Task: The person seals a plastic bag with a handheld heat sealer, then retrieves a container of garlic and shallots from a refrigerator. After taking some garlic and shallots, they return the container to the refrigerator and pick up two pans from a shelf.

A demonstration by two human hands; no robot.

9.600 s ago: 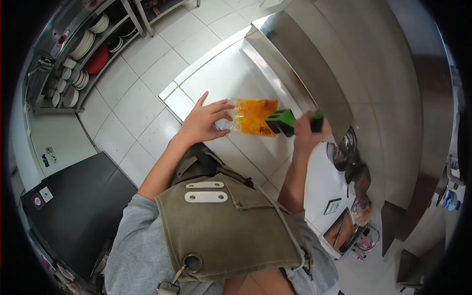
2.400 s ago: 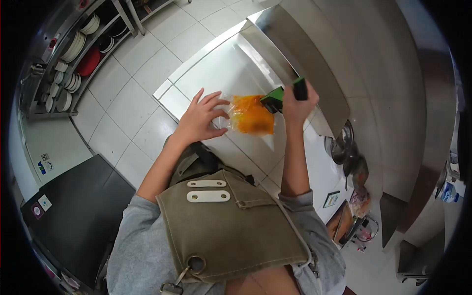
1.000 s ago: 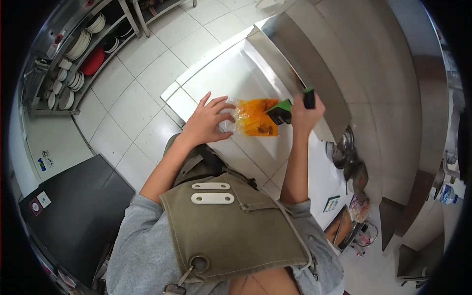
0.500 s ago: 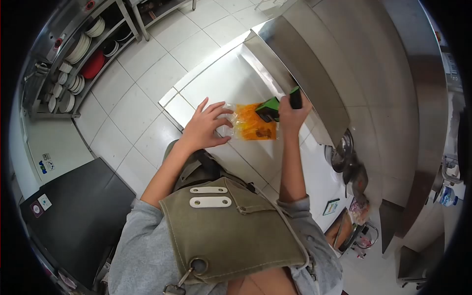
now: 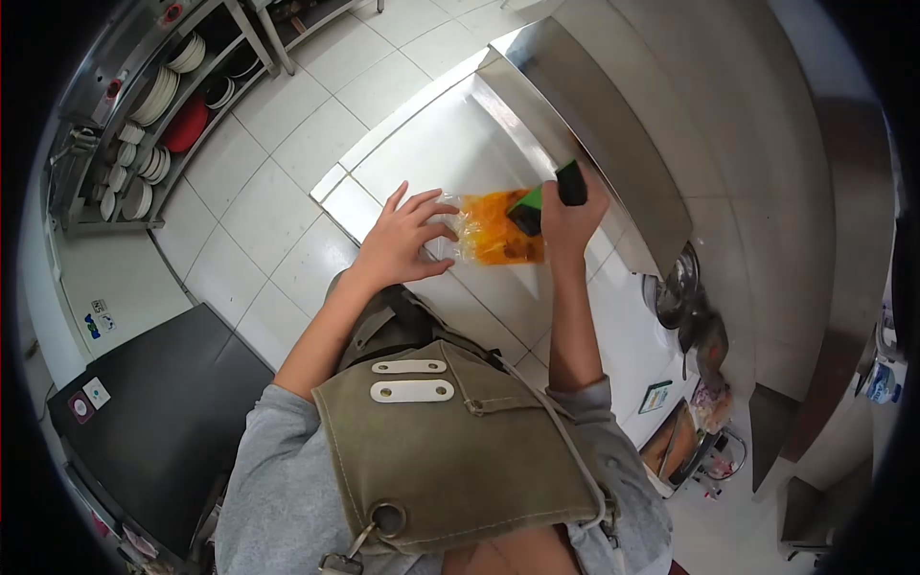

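Note:
A clear plastic bag of orange food lies flat on the white counter. My left hand presses on the bag's left end with fingers spread. My right hand grips a green and black scraper-like tool, whose green blade rests on the bag's right part.
A steel wall panel rises right behind the counter. Shelves with stacked plates and bowls stand at the far left. Metal pans and a tray of items sit at the right. A black appliance is at lower left.
My right hand has slid the green tool back and forth over the bag, now a little lower on its right part. My left hand stays on the bag's left end.

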